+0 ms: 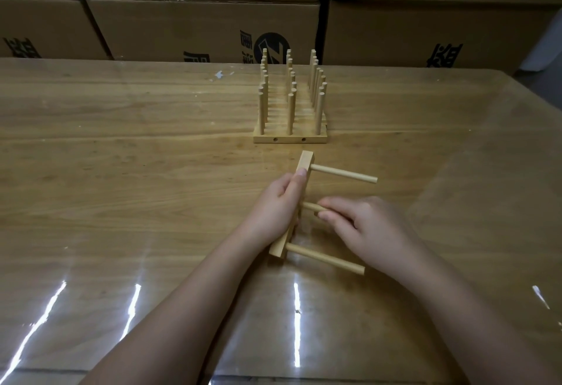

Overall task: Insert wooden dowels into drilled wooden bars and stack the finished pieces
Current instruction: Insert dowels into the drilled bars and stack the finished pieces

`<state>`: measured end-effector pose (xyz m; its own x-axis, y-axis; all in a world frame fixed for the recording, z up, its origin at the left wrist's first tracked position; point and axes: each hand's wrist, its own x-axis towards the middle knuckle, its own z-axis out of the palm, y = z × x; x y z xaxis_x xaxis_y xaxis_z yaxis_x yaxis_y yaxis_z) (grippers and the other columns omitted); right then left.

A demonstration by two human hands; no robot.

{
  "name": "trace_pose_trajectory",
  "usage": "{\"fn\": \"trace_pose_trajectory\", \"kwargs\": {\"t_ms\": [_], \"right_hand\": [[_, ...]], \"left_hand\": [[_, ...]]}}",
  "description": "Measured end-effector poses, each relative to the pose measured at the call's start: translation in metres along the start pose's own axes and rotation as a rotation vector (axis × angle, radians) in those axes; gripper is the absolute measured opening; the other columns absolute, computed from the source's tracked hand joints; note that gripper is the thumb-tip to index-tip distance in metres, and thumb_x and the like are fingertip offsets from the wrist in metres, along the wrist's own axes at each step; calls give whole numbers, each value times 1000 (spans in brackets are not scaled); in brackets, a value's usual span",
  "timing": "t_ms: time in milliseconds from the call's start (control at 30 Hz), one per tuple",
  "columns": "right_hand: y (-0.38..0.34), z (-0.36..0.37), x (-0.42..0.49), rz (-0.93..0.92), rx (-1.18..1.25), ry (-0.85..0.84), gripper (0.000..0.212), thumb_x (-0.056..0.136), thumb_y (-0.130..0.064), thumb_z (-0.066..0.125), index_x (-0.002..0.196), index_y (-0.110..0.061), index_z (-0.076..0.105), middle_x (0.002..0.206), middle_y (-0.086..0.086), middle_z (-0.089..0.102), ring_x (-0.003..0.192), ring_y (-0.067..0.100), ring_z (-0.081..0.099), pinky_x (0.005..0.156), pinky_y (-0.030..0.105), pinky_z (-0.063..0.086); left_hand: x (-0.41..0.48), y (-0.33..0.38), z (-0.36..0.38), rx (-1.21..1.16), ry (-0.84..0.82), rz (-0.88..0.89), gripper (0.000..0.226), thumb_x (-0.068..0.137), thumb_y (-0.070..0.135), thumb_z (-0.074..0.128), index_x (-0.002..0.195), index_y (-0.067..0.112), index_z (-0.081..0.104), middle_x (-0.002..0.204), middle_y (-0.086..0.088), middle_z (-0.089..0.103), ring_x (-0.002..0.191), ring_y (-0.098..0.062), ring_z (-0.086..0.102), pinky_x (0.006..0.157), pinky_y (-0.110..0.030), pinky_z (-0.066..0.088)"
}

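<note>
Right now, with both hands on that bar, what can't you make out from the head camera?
- Head view: where the middle dowel meets the bar is behind the left hand; seating unknown.
- Head view: that dowel's free end is under fingers of the right hand.
- Head view: the count of pieces in the finished stack; front dowels overlap the rear rows.
- Head view: print on the cardboard boxes, dim and partly blocked by the stack.

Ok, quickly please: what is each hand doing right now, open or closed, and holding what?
Left hand: closed around the wooden bar.
Right hand: fingertips pinching the middle dowel.
</note>
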<state>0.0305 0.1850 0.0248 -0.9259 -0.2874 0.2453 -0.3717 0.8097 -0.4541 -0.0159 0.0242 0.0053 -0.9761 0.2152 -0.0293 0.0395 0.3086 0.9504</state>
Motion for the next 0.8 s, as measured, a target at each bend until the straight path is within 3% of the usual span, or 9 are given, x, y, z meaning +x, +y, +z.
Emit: {"fn": "trace_pose_trajectory", "kwargs": {"t_ms": [133, 267, 433, 500, 600, 700, 733, 800], "right_hand": [[0, -3, 1, 32, 30, -35, 25, 92, -33, 52, 112, -26, 67, 93, -4, 72, 88, 16, 64, 73, 32, 48], [0, -4, 1, 49, 43, -48, 25, 93, -35, 51, 112, -28, 66, 88, -6, 71, 83, 13, 63, 71, 31, 48], [8, -1, 5, 131, 193, -68, 24, 88, -45, 51, 108, -38, 63, 91, -17, 66, 84, -1, 59, 76, 26, 50], [13, 0, 4, 121, 241, 11, 32, 81, -58, 47, 108, -44, 59, 85, -22, 60, 81, -6, 56, 68, 16, 46], [16, 1, 4, 97, 396, 253, 38, 80, -71, 36, 108, -51, 53, 84, -19, 60, 76, -1, 58, 59, 14, 45], [19, 8, 7, 113, 756, 499, 39, 84, -70, 34, 104, -46, 57, 81, -10, 64, 63, 6, 60, 53, 15, 46], [19, 11, 8, 140, 848, 538, 41, 84, -70, 35, 103, -43, 58, 78, -8, 64, 61, 5, 58, 51, 15, 45], [18, 18, 9, 223, 948, 515, 52, 78, -75, 36, 103, -35, 58, 72, -5, 63, 58, 7, 57, 48, 17, 45]], "left_hand": [[-1, 1, 0, 43, -34, 17, 38, 99, 50, 31, 111, 29, 59, 88, 10, 61, 87, -8, 57, 78, -29, 44], [0, 3, 1, 38, -11, 19, 38, 100, 45, 32, 101, 21, 61, 75, 11, 55, 76, -8, 53, 74, -31, 43], [0, -1, 3, -51, 47, -15, 36, 100, 46, 32, 100, 26, 62, 90, 5, 64, 90, -14, 59, 84, -33, 45], [0, -2, 4, -105, 65, -20, 35, 100, 45, 34, 89, 27, 62, 79, 8, 62, 81, -14, 58, 82, -37, 45], [1, -2, 4, -217, 104, -42, 36, 100, 44, 36, 84, 27, 63, 70, 9, 61, 76, -17, 57, 77, -40, 47], [3, -2, 0, -458, 166, -109, 38, 99, 46, 36, 88, 19, 61, 57, 3, 60, 54, -17, 60, 55, -31, 53], [4, -2, -1, -556, 169, -136, 40, 99, 46, 37, 91, 14, 59, 55, -1, 59, 49, -17, 59, 48, -28, 52], [6, -3, -5, -702, 127, -139, 35, 97, 42, 40, 92, 10, 55, 64, -5, 58, 54, -15, 61, 48, -29, 54]]}}
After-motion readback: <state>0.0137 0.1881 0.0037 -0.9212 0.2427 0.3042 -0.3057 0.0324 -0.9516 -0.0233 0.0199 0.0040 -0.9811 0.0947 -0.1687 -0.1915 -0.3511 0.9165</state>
